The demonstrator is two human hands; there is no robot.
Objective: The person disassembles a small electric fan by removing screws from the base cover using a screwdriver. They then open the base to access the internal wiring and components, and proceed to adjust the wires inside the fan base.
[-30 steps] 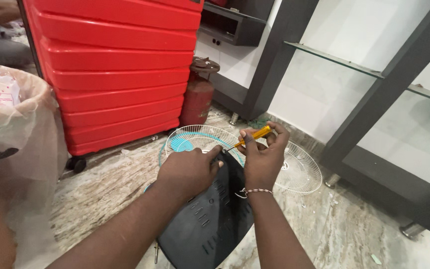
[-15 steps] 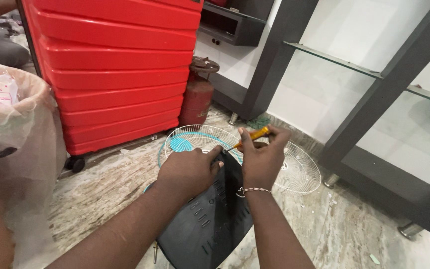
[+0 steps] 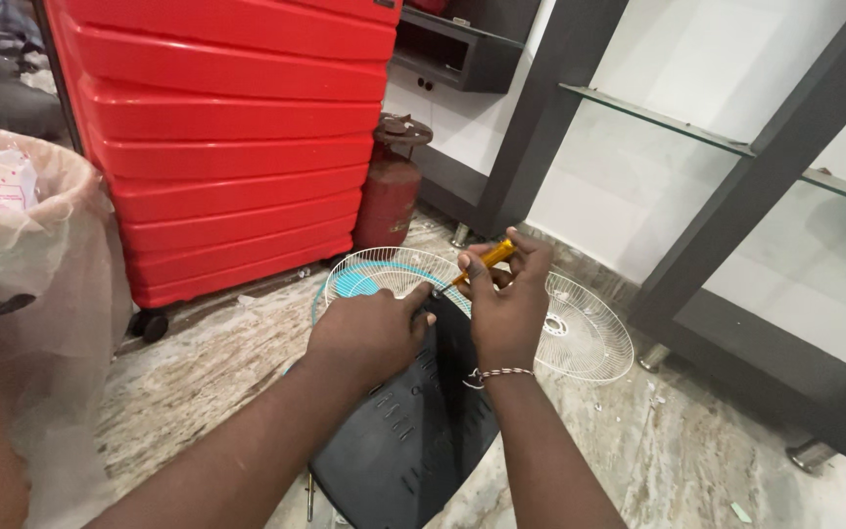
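Observation:
My right hand (image 3: 507,302) grips a screwdriver with a yellow-orange handle (image 3: 490,257), tip pointing down toward my left hand. My left hand (image 3: 369,331) rests closed on the top edge of a black plastic fan base (image 3: 413,431) that leans up from the floor between my arms. Behind my hands a white wire fan guard (image 3: 376,270) lies over a teal fan blade (image 3: 356,284). A second white wire guard (image 3: 585,338) lies flat on the floor to the right.
A big red ribbed suitcase (image 3: 227,137) on wheels stands at the back left, with a small red gas cylinder (image 3: 389,191) beside it. A bin lined with a clear bag (image 3: 22,245) is at left. Dark shelving with glass shelves (image 3: 736,147) runs along the right.
Both hands stay at the top of the black base; my right hand has shifted the screwdriver slightly.

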